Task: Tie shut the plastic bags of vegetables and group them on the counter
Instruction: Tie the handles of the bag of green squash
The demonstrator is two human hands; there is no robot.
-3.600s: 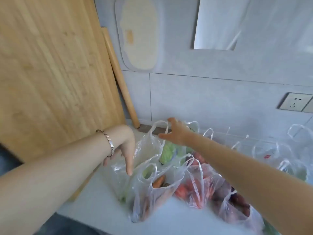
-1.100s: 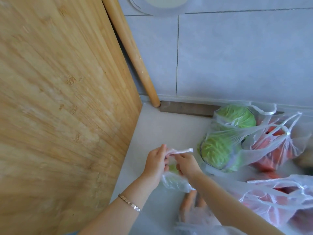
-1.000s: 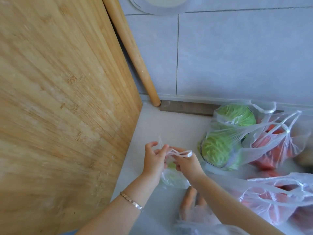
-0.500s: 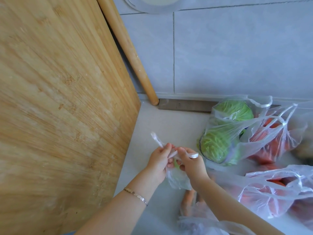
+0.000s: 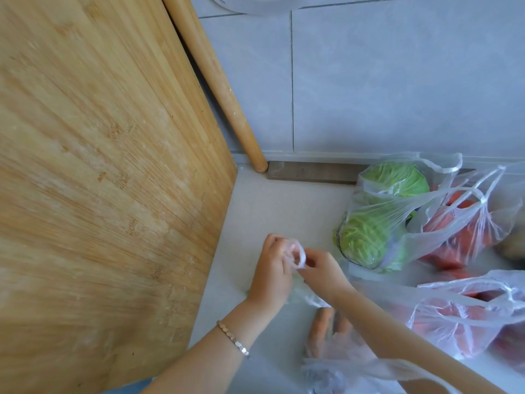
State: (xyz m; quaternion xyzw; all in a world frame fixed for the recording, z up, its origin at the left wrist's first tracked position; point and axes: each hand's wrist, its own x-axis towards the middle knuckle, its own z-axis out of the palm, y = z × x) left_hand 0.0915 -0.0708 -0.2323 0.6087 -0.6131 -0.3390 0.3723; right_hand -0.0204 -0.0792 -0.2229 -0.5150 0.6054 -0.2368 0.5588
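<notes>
A small clear plastic bag point(image 5: 308, 294) sits on the pale counter point(image 5: 270, 211), mostly hidden under my hands. My left hand point(image 5: 271, 273) and my right hand point(image 5: 321, 270) both pinch its twisted handles, which form a small loop point(image 5: 298, 254) between my fingers. To the right lies an open bag of green cabbages point(image 5: 375, 228). Beside that is a bag of red-orange vegetables point(image 5: 460, 234), and another red-filled bag point(image 5: 460, 317) lies nearer me. A bag with carrots point(image 5: 324, 331) lies under my right forearm.
A large bamboo cutting board point(image 5: 99, 180) leans upright along the left. A wooden rolling pin point(image 5: 216, 81) leans in the corner against the grey tiled wall point(image 5: 397, 81). A dark strip point(image 5: 309, 172) runs along the wall base.
Since 3.6 s ago the view dropped to the counter and both hands took hold of the small bag. In the last second the handle ends were drawn into a loop between my fingers.
</notes>
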